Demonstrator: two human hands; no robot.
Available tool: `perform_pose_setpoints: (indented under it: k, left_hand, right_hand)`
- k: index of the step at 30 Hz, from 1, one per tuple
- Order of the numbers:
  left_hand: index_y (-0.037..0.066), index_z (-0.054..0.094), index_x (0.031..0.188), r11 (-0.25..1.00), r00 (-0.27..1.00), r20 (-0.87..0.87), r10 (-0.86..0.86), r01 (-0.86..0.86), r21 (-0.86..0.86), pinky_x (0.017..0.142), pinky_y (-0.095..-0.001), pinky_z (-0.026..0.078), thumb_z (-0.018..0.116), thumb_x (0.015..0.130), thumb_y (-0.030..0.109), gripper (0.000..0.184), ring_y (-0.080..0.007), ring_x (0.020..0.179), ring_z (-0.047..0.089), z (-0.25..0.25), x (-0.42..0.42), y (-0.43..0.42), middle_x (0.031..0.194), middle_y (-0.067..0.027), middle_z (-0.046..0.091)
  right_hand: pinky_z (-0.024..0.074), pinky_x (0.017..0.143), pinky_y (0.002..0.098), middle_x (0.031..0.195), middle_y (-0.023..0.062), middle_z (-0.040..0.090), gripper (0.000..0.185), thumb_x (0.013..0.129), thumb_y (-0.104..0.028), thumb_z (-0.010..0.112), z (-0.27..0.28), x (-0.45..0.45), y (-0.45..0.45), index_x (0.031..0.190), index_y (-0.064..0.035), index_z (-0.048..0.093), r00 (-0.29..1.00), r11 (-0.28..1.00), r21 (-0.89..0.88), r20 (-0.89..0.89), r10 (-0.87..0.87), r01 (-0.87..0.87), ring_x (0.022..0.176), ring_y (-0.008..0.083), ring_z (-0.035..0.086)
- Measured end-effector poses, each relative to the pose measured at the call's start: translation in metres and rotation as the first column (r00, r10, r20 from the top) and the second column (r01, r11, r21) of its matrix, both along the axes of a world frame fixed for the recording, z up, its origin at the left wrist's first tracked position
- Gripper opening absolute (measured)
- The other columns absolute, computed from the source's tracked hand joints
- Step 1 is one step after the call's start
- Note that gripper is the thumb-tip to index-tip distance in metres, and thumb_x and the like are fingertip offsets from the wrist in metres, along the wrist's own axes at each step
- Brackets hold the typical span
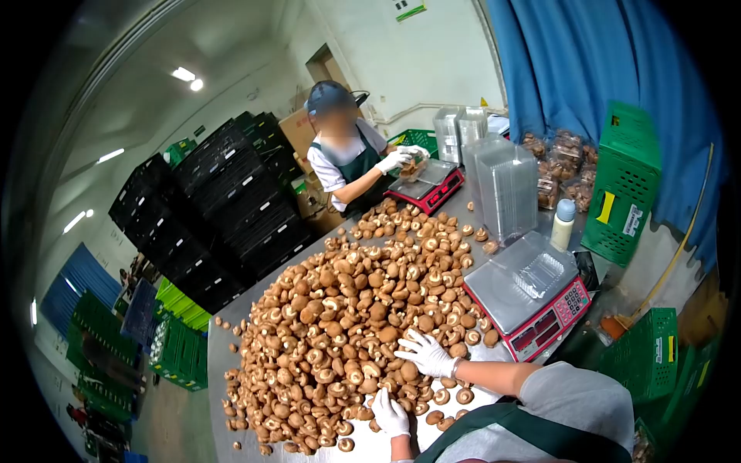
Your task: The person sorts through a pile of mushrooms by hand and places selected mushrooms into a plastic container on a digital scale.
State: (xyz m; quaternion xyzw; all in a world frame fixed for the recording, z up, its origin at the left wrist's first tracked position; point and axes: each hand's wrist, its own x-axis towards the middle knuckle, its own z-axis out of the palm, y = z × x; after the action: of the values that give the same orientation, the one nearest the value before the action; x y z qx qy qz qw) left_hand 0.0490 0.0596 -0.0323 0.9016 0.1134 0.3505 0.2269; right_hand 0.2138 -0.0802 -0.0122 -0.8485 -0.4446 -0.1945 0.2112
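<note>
A large heap of brown mushrooms (332, 309) covers much of the metal table (220, 347). My left hand (390, 413), in a white glove, is at the near edge of the heap, fingers pointing up; whether it holds a mushroom is hidden. My right hand (426, 355), also gloved, lies on the heap with its fingers spread and nothing in its grasp. To the right of it stands a red scale (502, 301) with a clear plastic tray (543, 274) on its plate.
Beyond the heap, a co-worker (347, 154) handles mushrooms over a second red scale (424, 185). Stacked clear trays (505, 189), a bottle (563, 224), packed mushrooms (567, 158) and a green crate (624, 185) stand at the right. Black crates (231, 185) rise at the left.
</note>
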Motion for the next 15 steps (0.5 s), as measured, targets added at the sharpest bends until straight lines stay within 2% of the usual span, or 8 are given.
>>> perform_pose_setpoints:
  k: [3,15]
  left_hand:
    - [0.004,0.052,0.122,1.000,0.999,-0.030,-0.013,0.013,-0.008,0.090,-0.0420,0.042,0.050,0.082,0.012,0.041,-0.0355,0.105,0.051,0.0009,-0.0014,0.0014,0.119,-0.0170,0.054]
    - [0.004,0.050,0.124,1.000,0.999,-0.046,-0.014,0.015,0.016,0.091,-0.0431,0.041,0.049,0.082,0.012,0.042,-0.0365,0.105,0.051,-0.0006,-0.0001,0.0029,0.120,-0.0185,0.053]
  right_hand:
    - [0.0336,0.101,0.0505,0.135,0.0086,0.044,0.055,0.073,-0.016,0.057,-0.0002,-0.0014,-0.0007,0.127,-0.0253,0.053,1.000,0.999,0.030,-0.018,0.019,-0.019,0.129,0.0354,0.034]
    - [0.0318,0.101,0.0501,0.135,0.0077,0.044,0.055,0.075,-0.016,0.057,-0.0007,0.0000,0.0026,0.128,-0.0260,0.052,1.000,1.000,0.024,-0.009,0.020,-0.019,0.130,0.0348,0.034]
